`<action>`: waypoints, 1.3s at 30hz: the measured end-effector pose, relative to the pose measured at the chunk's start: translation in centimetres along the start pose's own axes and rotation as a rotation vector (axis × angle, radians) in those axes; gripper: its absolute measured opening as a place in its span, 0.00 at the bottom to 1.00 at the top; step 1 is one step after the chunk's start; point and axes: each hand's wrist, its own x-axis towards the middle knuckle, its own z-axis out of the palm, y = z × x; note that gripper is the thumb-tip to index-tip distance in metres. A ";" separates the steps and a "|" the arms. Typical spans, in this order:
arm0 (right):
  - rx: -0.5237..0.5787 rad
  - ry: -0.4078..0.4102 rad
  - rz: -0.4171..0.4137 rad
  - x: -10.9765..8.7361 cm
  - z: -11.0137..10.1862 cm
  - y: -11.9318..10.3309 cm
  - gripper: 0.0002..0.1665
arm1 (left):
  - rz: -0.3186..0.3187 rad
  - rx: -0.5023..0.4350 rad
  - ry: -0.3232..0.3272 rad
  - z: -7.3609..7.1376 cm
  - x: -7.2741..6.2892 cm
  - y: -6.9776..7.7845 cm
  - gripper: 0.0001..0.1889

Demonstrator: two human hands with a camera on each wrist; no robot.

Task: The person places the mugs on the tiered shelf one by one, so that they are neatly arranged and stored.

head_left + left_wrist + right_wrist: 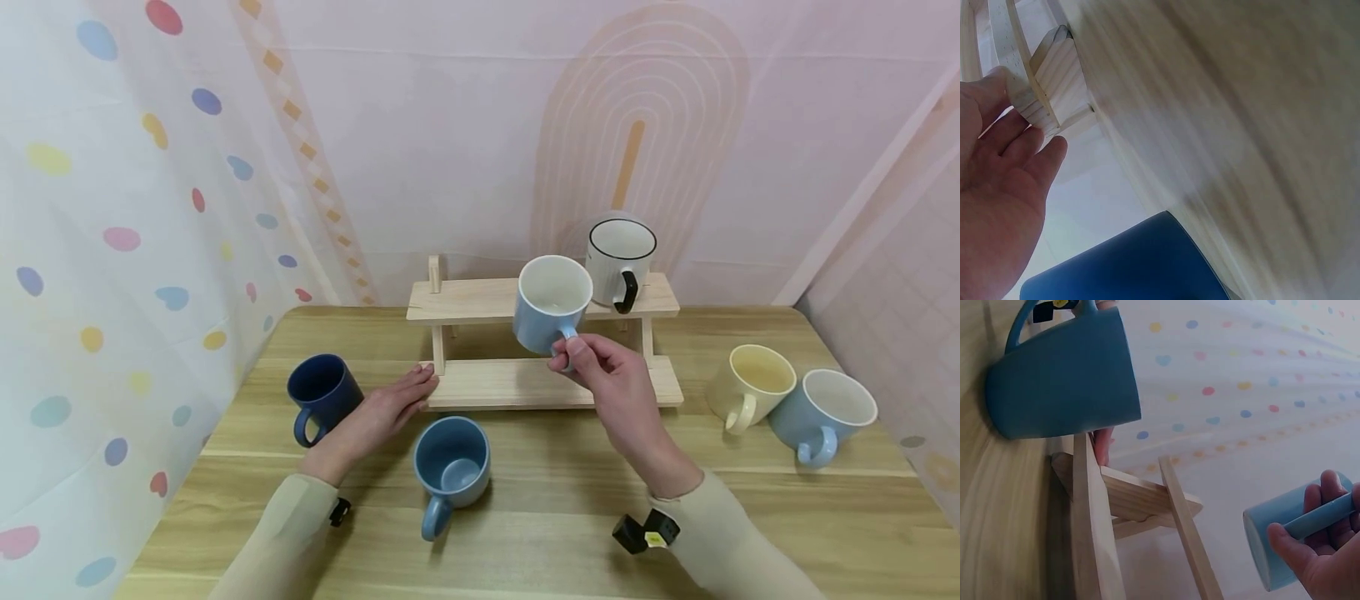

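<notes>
My right hand grips a light blue mug by its handle, thumb and fingers closed round it. White inside, the mug is raised and overlaps the upper board of a two-tier wooden shelf in the head view. My left hand touches the left end of the shelf's lower board with outstretched fingers. A white mug with black rim and handle stands at the upper board's right end. Beside my left wrist is a dark blue mug; a grey-blue mug stands before the shelf.
On the right of the wooden table, a cream mug stands close against another light blue mug. A spotted curtain hangs at the left, and a pale patterned cloth hangs behind the shelf.
</notes>
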 end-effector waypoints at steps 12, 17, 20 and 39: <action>-0.046 0.041 -0.007 2.3 0.2 0.2 0.22 | -0.012 -0.012 -0.008 0.0 0.1 0.0 0.23; -0.074 0.062 -0.006 3.0 0.3 0.4 0.22 | -0.012 -0.013 -0.012 0.1 0.1 0.1 0.23; -0.093 0.070 -0.004 3.5 0.3 0.5 0.22 | -0.012 -0.013 -0.013 0.1 0.0 0.1 0.23; -0.060 0.123 -0.011 6.4 1.1 0.9 0.22 | -0.025 -0.019 -0.025 -0.1 0.0 0.2 0.23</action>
